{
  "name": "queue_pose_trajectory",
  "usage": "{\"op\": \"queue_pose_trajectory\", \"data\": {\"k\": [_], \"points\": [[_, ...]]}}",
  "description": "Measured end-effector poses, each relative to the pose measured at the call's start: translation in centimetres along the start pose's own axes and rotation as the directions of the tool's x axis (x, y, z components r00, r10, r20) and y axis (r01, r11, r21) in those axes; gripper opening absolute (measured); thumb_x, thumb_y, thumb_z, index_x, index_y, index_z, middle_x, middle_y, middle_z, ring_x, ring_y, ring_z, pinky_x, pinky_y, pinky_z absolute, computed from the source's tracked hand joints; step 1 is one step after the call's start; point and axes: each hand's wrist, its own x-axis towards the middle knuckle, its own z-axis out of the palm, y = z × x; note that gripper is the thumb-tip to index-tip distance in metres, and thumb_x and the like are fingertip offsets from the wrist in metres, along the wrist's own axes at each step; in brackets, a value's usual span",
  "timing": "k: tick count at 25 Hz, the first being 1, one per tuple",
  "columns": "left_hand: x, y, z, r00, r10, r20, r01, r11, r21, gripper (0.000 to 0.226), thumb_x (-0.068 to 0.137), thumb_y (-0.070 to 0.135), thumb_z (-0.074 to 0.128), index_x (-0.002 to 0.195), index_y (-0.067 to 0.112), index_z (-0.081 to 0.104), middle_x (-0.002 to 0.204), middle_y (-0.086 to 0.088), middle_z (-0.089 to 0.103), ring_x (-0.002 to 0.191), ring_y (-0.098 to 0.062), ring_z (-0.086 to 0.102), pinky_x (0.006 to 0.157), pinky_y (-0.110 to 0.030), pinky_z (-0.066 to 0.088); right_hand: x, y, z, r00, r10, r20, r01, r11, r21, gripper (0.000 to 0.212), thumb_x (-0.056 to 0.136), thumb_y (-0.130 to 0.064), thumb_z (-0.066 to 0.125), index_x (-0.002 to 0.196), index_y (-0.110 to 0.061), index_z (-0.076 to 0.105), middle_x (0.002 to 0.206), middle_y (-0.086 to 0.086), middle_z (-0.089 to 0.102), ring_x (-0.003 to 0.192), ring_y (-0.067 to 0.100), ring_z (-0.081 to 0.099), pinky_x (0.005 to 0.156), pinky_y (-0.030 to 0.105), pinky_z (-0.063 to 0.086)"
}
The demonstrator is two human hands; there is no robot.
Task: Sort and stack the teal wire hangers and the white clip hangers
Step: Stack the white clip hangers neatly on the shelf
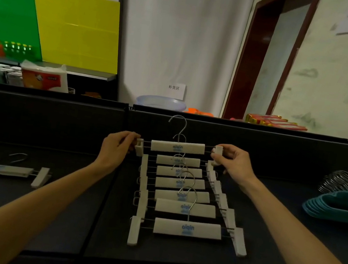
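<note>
Several white clip hangers (187, 210) lie in an overlapping row on the dark table, hooks pointing away from me. I hold the farthest white clip hanger (177, 146) at both ends. My left hand (117, 147) pinches its left clip and my right hand (232, 162) pinches its right clip. One more white clip hanger (1, 168) lies alone at the left. At the right edge sits a stack of teal wire hangers (337, 208) with their metal hooks bunched behind.
The dark table (39, 213) has a raised back wall (44, 117). Beyond it stand a green and yellow board (70, 27), a tissue pack (44, 77), a clear bowl (162, 102) and red boxes (276, 121). A doorway is at the upper right.
</note>
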Motion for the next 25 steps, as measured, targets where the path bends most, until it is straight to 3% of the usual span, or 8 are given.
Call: {"op": "queue_pose_trajectory", "data": {"k": [5, 10, 13, 20, 25], "points": [[-0.2, 1.3, 1.2, 0.994, 0.038, 0.105, -0.046, 0.997, 0.067, 0.028, 0.092, 0.025, 0.070, 0.118, 0.018, 0.068, 0.107, 0.003, 0.069, 0.096, -0.008, 0.068, 0.084, -0.026, 0.057, 1.5, 3.3, -0.2, 0.992, 0.129, -0.011, -0.129, 0.992, 0.012, 0.029, 0.087, -0.020, 0.074, 0.115, -0.010, 0.068, 0.099, 0.008, 0.075, 0.078, 0.018, 0.074, 0.055, 0.025, 0.055], [-1.1, 1.7, 1.7, 0.992, 0.049, 0.118, -0.053, 0.998, 0.024, 0.019, 0.091, 0.024, 0.069, 0.107, 0.016, 0.073, 0.101, 0.002, 0.073, 0.094, -0.008, 0.070, 0.084, -0.029, 0.058, 1.4, 5.3, -0.7, 0.993, 0.115, 0.017, -0.115, 0.993, 0.008, 0.022, 0.087, -0.020, 0.074, 0.108, -0.013, 0.070, 0.101, 0.003, 0.073, 0.094, 0.013, 0.071, 0.072, 0.020, 0.055], [-1.5, 1.3, 2.4, 0.996, 0.002, 0.093, -0.002, 1.000, 0.007, 0.013, 0.091, 0.023, 0.069, 0.102, 0.018, 0.073, 0.097, 0.002, 0.073, 0.091, -0.009, 0.071, 0.084, -0.031, 0.058, 1.0, 6.0, -0.7, 0.994, 0.109, 0.023, -0.109, 0.994, -0.018, 0.021, 0.087, -0.022, 0.075, 0.106, -0.015, 0.071, 0.101, 0.001, 0.072, 0.095, 0.012, 0.069, 0.077, 0.024, 0.054], [-1.1, 0.9, 4.1, 0.997, -0.066, 0.031, 0.065, 0.997, 0.038, 0.015, 0.091, 0.027, 0.070, 0.103, 0.019, 0.074, 0.096, 0.004, 0.073, 0.090, -0.010, 0.070, 0.087, -0.037, 0.059, 1.6, 6.2, -1.0, 0.994, 0.110, -0.021, -0.111, 0.993, -0.042, 0.025, 0.088, -0.021, 0.073, 0.111, -0.012, 0.070, 0.103, 0.001, 0.071, 0.097, 0.011, 0.067, 0.075, 0.019, 0.050], [-1.4, 0.6, 4.2, 0.989, -0.145, 0.030, 0.143, 0.989, 0.047, 0.018, 0.091, 0.031, 0.070, 0.105, 0.019, 0.074, 0.096, 0.005, 0.072, 0.091, -0.009, 0.069, 0.088, -0.037, 0.058, 1.3, 6.8, -0.4, 0.990, 0.138, -0.037, -0.141, 0.988, -0.065, 0.018, 0.088, -0.026, 0.074, 0.104, -0.019, 0.073, 0.097, -0.001, 0.073, 0.094, 0.014, 0.070, 0.081, 0.030, 0.057]]}}
